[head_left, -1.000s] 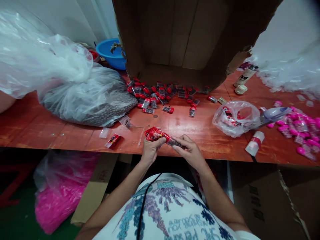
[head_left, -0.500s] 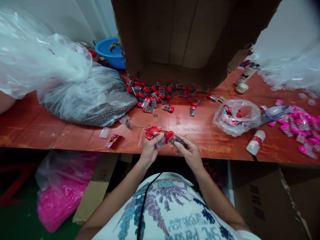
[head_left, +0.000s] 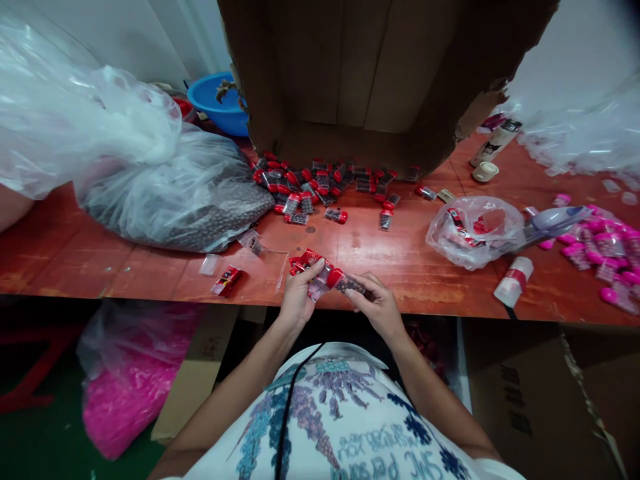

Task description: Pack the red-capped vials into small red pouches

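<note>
My left hand [head_left: 299, 293] is closed on several red printed plastic sleeves [head_left: 306, 260], the thumb pressed on top. My right hand [head_left: 379, 301] pinches a small clear bottle with a red cap [head_left: 347, 283], filled with dark beads. The bottle lies tilted, its cap end against the sleeves; whether the cap is inside one I cannot tell. Left of my hands, a red printed packet [head_left: 228, 281] rests on the table. Beyond them lies a pile of similar red-capped bottles [head_left: 305, 190].
A big plastic bag of dark beads [head_left: 200, 200] sits on the left. An open cardboard box [head_left: 350, 67] stands behind the pile. To the right are a small clear bag with red wrappers [head_left: 470, 233], a scoop [head_left: 555, 223], a white roll [head_left: 514, 281] and pink-capped bottles [head_left: 600, 247].
The bottle has shifted slightly left and down, its cap closer to the sleeves. My left hand has tilted the sleeves a little. The view has moved slightly.
</note>
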`<state>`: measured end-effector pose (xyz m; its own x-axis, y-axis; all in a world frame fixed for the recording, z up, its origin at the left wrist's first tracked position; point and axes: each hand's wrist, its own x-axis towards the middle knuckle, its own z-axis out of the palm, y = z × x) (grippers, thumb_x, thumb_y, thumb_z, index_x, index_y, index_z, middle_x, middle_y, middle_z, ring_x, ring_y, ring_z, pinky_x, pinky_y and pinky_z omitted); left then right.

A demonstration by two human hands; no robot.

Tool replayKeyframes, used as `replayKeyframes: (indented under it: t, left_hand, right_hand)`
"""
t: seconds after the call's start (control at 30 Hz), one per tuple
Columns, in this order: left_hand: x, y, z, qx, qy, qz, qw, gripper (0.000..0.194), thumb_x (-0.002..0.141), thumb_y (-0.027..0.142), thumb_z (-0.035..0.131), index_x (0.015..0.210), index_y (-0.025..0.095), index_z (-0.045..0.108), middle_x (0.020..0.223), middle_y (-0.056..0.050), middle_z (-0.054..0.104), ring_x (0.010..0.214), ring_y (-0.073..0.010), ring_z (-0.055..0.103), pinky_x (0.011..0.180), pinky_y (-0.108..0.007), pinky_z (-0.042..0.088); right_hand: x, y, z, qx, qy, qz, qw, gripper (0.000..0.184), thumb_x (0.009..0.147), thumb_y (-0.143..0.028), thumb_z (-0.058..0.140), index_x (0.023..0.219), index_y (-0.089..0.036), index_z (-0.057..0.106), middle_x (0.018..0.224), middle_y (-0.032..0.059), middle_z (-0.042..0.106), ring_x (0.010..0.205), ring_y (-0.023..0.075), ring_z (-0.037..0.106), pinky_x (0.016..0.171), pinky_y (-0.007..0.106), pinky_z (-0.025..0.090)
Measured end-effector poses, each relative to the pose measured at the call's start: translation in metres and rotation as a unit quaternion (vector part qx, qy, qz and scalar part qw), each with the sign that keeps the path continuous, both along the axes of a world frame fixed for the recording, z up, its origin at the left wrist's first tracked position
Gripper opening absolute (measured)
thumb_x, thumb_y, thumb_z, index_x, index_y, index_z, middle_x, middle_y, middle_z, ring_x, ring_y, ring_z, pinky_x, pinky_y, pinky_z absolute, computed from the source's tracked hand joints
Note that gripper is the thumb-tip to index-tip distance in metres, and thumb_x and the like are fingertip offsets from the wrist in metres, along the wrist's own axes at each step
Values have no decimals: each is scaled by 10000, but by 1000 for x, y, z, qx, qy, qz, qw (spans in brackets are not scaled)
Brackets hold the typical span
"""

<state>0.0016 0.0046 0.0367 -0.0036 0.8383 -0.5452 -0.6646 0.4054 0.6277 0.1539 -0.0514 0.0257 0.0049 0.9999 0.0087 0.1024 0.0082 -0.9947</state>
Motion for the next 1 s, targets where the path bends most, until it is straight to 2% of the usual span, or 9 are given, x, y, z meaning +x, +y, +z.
replayKeyframes:
  t: [0.43,0.63,0.87,1.0]
  left_hand:
    - [5,-3,-1,1,-7,11,1000,260,519,133,834,676,143,627,604,34,650,510,-98,599,542,-223,504]
    - [5,-7,1,24,12,-11,1000,243,524,135,832,677,127,643,615,23,659,516,-97,601,539,-213,505]
    - [3,-11,1,56,47,-45,996,231,551,166,828,697,125,654,623,18,661,534,-105,608,587,-236,532]
    - [0,-13,1,75,80,-70,991,262,532,165,837,725,124,664,661,0,684,564,-126,625,613,-264,548]
  right_hand:
    - [3,1,3,-26,23,28,999,332,789,-317,648,1109,-240,690,837,14,523,625,100,504,460,199,444]
    - [10,5,6,-60,50,59,995,325,763,-317,676,1077,-237,704,806,-6,508,543,59,469,429,180,396]
    - [9,6,-2,-108,123,13,986,296,732,-325,707,1017,-248,720,815,-16,561,519,57,500,455,200,436]
    - [3,5,-12,-133,160,-9,978,321,738,-339,708,1042,-236,705,727,-23,615,523,81,518,488,217,458]
